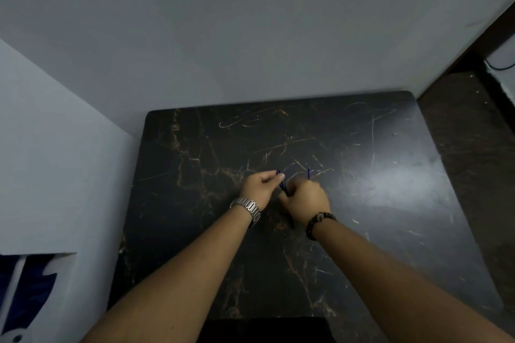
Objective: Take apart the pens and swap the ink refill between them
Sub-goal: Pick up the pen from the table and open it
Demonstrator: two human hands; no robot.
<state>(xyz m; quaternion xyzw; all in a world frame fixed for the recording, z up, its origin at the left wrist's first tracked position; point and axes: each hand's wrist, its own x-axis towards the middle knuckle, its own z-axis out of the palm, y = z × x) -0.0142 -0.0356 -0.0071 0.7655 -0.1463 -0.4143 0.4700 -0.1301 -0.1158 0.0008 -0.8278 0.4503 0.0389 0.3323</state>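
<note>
Both hands meet over the middle of the black marble table (195,203). My left hand (260,186), with a metal watch on the wrist, pinches a dark blue pen body (282,182) that slants down toward the right hand. My right hand (305,198), with a dark bead bracelet, is closed around the lower end of that pen. A thin blue refill (308,173) sticks up out of the right fist. The parts inside the fists are hidden.
A grey wall runs behind the table and a white wall stands on the left. To the right lies a dark brown floor with a white object and cable (501,61). A blue and white item (25,295) sits at the lower left.
</note>
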